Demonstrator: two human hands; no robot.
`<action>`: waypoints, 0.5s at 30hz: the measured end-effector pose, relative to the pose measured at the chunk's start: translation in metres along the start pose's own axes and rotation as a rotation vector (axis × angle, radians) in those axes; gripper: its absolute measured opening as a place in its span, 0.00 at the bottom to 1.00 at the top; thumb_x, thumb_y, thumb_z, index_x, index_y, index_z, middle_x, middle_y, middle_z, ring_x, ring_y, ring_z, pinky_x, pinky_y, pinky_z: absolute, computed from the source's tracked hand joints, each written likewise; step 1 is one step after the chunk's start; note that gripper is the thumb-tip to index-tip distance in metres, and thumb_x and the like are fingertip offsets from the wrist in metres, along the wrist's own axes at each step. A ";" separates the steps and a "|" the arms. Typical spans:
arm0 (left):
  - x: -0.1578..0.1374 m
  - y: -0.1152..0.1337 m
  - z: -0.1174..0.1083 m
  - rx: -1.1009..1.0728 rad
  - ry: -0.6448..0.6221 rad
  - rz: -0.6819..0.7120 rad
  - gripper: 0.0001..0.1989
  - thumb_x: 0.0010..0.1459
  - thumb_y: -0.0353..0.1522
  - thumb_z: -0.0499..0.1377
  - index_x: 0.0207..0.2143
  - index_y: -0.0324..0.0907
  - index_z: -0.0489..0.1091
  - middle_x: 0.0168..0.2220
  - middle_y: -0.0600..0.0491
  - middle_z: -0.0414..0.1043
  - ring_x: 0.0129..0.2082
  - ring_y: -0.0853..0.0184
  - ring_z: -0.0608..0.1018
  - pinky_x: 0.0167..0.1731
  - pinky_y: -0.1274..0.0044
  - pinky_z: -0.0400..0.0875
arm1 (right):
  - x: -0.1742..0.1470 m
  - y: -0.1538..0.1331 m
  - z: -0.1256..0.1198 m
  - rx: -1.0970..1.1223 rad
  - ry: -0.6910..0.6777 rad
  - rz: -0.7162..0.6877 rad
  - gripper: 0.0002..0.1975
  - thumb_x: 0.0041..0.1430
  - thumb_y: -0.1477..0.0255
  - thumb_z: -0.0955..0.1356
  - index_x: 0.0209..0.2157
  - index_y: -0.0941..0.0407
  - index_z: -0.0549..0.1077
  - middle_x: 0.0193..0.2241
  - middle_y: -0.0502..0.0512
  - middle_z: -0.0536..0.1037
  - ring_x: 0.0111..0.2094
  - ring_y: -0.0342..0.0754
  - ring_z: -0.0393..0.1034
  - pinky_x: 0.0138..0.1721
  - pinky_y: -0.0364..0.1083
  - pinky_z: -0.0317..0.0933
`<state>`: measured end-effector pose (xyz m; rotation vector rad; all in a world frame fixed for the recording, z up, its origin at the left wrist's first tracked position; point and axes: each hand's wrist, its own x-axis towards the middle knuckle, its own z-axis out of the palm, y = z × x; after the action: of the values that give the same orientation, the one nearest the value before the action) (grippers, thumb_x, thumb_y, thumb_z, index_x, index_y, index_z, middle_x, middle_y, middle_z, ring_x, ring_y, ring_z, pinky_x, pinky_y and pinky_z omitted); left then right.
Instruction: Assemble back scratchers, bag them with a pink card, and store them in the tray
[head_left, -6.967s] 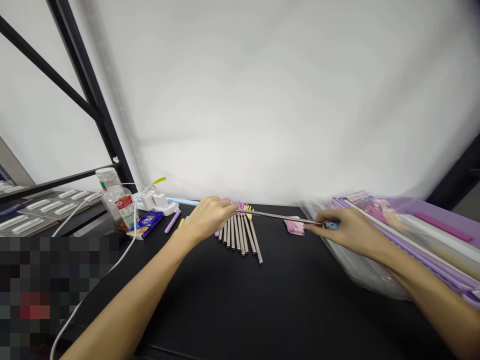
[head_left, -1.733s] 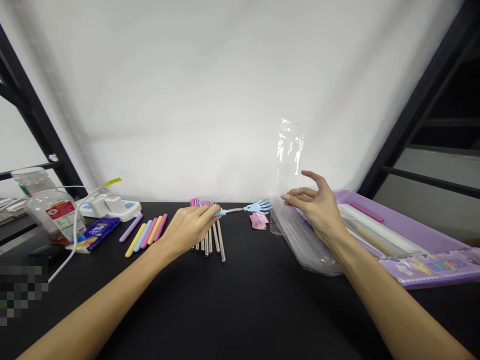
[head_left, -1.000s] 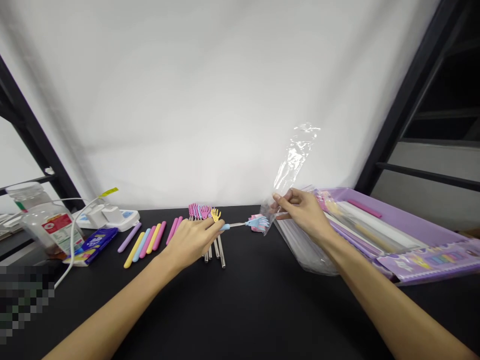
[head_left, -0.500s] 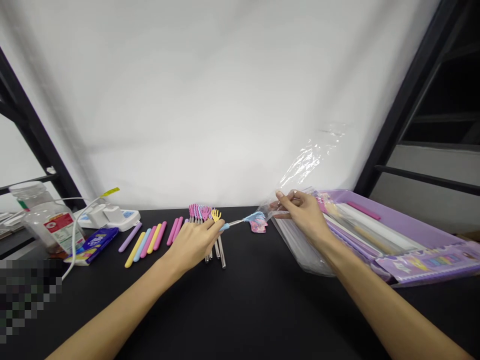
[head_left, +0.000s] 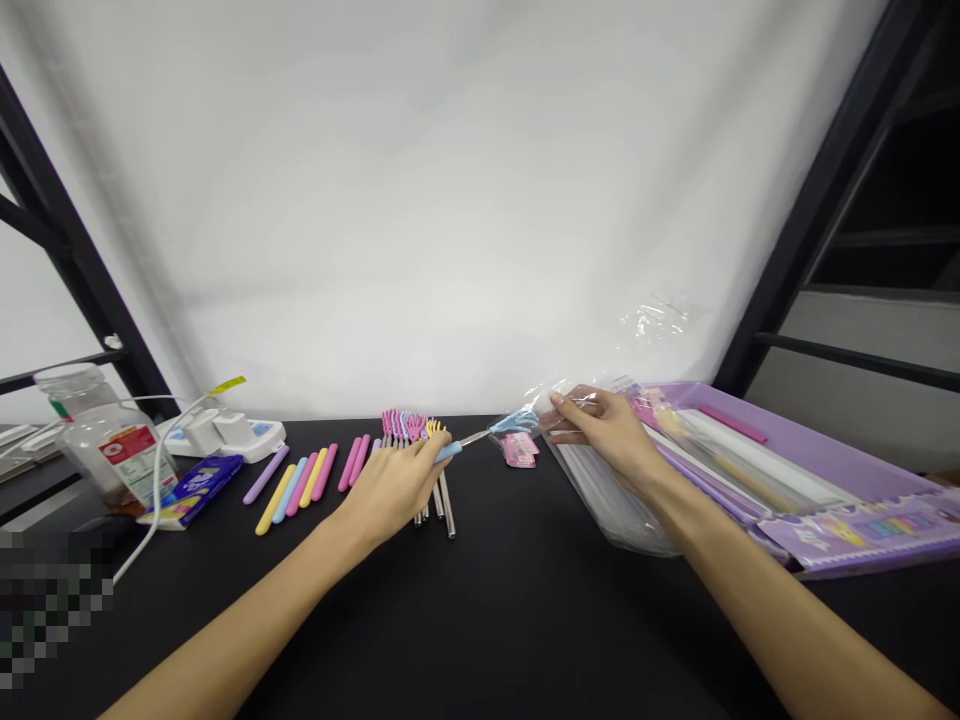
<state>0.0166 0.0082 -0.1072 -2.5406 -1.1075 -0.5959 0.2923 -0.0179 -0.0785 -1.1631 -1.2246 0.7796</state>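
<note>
My left hand (head_left: 394,492) is closed round the blue handle of a back scratcher (head_left: 475,438). Its metal rod points right, and the blue claw end lies at the mouth of a clear plastic bag (head_left: 655,322). Between thumb and fingers, my right hand (head_left: 600,425) pinches the bag near that mouth. Just below the claw, small pink cards (head_left: 519,450) lie on the black table (head_left: 480,610). Behind my left hand are several back scratcher heads with metal rods (head_left: 414,427) in pink, blue and yellow, partly hidden by the hand.
Loose coloured handles (head_left: 298,483) lie in a row at left. Beyond them are a power strip (head_left: 262,440), a white cable, a blue packet (head_left: 199,488) and a clear jar (head_left: 112,450). A purple display box (head_left: 825,450) and a stack of clear bags (head_left: 611,505) occupy the right.
The bag's mouth has come left over the blue claw, and its far end has sunk lower. Both hands keep their hold. The view has shifted slightly.
</note>
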 end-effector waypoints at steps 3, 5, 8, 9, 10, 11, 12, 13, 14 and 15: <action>0.000 0.001 -0.002 -0.144 0.014 -0.026 0.12 0.69 0.38 0.47 0.49 0.44 0.62 0.29 0.56 0.74 0.23 0.66 0.74 0.23 0.78 0.55 | -0.003 -0.003 0.003 0.051 -0.076 0.019 0.21 0.50 0.58 0.75 0.38 0.59 0.74 0.28 0.58 0.81 0.31 0.51 0.78 0.33 0.48 0.75; -0.001 0.002 -0.002 -0.259 0.025 -0.031 0.12 0.68 0.39 0.47 0.48 0.45 0.62 0.26 0.58 0.71 0.21 0.68 0.71 0.23 0.79 0.55 | -0.006 -0.003 0.008 0.081 -0.148 0.031 0.21 0.50 0.58 0.75 0.40 0.59 0.74 0.29 0.58 0.81 0.31 0.51 0.78 0.34 0.49 0.75; -0.001 0.005 -0.001 -0.421 0.056 -0.045 0.11 0.68 0.39 0.48 0.47 0.45 0.64 0.24 0.59 0.68 0.20 0.71 0.68 0.23 0.80 0.56 | -0.012 -0.002 0.020 0.156 -0.221 0.038 0.18 0.51 0.59 0.74 0.34 0.59 0.74 0.28 0.57 0.80 0.30 0.50 0.77 0.35 0.49 0.74; -0.001 0.007 -0.001 -0.468 0.067 -0.052 0.11 0.67 0.39 0.49 0.46 0.45 0.64 0.24 0.59 0.67 0.20 0.71 0.67 0.24 0.80 0.57 | -0.014 -0.002 0.025 0.182 -0.239 0.040 0.17 0.52 0.59 0.74 0.33 0.59 0.74 0.28 0.57 0.80 0.31 0.50 0.77 0.35 0.49 0.74; 0.000 0.008 -0.002 -0.512 0.082 -0.057 0.11 0.67 0.40 0.49 0.45 0.45 0.65 0.23 0.59 0.67 0.20 0.72 0.67 0.24 0.80 0.58 | -0.017 -0.002 0.030 0.207 -0.257 0.045 0.17 0.53 0.59 0.73 0.32 0.59 0.74 0.29 0.57 0.80 0.31 0.50 0.77 0.35 0.49 0.74; 0.000 0.010 -0.002 -0.551 0.098 -0.066 0.11 0.67 0.40 0.50 0.44 0.45 0.66 0.23 0.59 0.67 0.20 0.72 0.67 0.25 0.80 0.58 | -0.020 -0.002 0.035 0.231 -0.278 0.052 0.17 0.54 0.59 0.73 0.32 0.60 0.75 0.30 0.58 0.80 0.33 0.50 0.77 0.35 0.49 0.74; 0.000 0.011 -0.003 -0.590 0.114 -0.082 0.11 0.66 0.40 0.51 0.44 0.45 0.66 0.24 0.59 0.67 0.20 0.72 0.67 0.25 0.80 0.59 | -0.023 -0.003 0.039 0.250 -0.300 0.059 0.17 0.55 0.59 0.72 0.33 0.60 0.76 0.31 0.59 0.80 0.34 0.51 0.77 0.35 0.49 0.73; 0.001 0.012 -0.003 -0.631 0.128 -0.113 0.12 0.65 0.41 0.52 0.46 0.45 0.66 0.25 0.58 0.68 0.21 0.72 0.68 0.25 0.80 0.61 | -0.025 -0.003 0.042 0.263 -0.315 0.062 0.17 0.55 0.59 0.72 0.34 0.60 0.76 0.31 0.59 0.79 0.35 0.51 0.76 0.35 0.49 0.73; 0.002 0.013 -0.004 -0.679 0.135 -0.158 0.15 0.64 0.42 0.54 0.48 0.46 0.65 0.27 0.57 0.70 0.22 0.71 0.70 0.26 0.79 0.62 | -0.027 -0.003 0.045 0.268 -0.317 0.059 0.17 0.54 0.59 0.72 0.34 0.60 0.76 0.31 0.59 0.79 0.35 0.51 0.76 0.34 0.48 0.73; 0.003 0.013 -0.005 -0.738 0.128 -0.212 0.18 0.62 0.43 0.55 0.52 0.46 0.63 0.29 0.56 0.71 0.23 0.71 0.71 0.26 0.79 0.64 | -0.027 -0.002 0.046 0.266 -0.306 0.048 0.17 0.54 0.59 0.73 0.33 0.60 0.76 0.31 0.59 0.79 0.34 0.51 0.76 0.33 0.48 0.72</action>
<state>0.0265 -0.0006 -0.1027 -2.9147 -1.2919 -1.4269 0.2414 -0.0325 -0.0872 -0.8797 -1.2978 1.1515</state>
